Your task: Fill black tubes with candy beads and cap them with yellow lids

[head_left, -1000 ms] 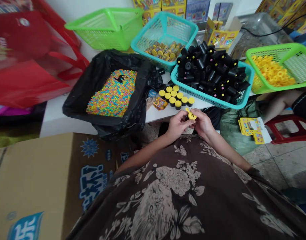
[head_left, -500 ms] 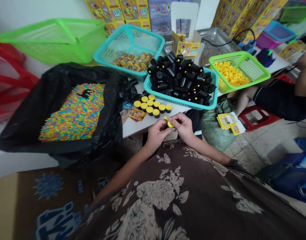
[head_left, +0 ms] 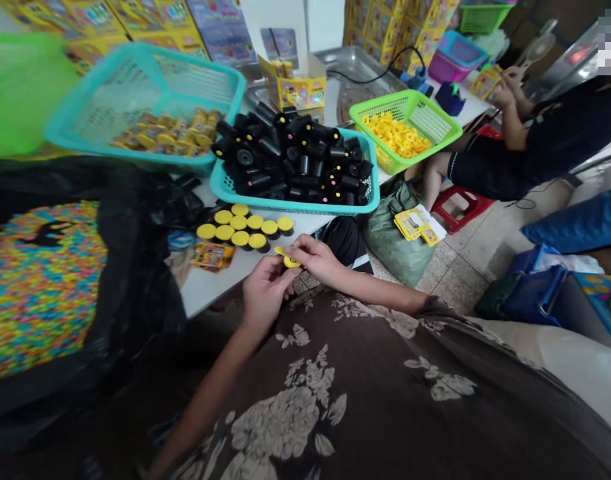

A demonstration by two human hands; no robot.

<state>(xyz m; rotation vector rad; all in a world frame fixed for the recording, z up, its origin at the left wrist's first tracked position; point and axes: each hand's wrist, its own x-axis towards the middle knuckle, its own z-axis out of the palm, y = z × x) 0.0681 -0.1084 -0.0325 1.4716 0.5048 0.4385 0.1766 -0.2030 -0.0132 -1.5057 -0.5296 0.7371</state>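
Head view: left hand (head_left: 266,291) and right hand (head_left: 316,259) both pinch a small yellow plastic piece (head_left: 290,262) above the lap, near the white table (head_left: 204,291) — probably for steadiness. Likely placed for easy reach, a shallow turquoise plastic basket (head_left: 295,207) holds black plastic cylinders (head_left: 305,165); a lime-green plastic basket (head_left: 431,120), yellow plastic parts (head_left: 395,135); a black plastic bag (head_left: 135,287), tiny multicoloured balls (head_left: 45,287).

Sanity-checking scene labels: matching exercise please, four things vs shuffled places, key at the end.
Things
1. Yellow piece
2. Black cylinders
3. Colourful pellets
4. Yellow-topped pots

Places
A. Inside the black plastic bag
B. Grouped directly on the white tabletop
C. Between the fingers of the left hand and right hand
D. Heaped in the front teal basket

Pairs: 1-C, 2-D, 3-A, 4-B
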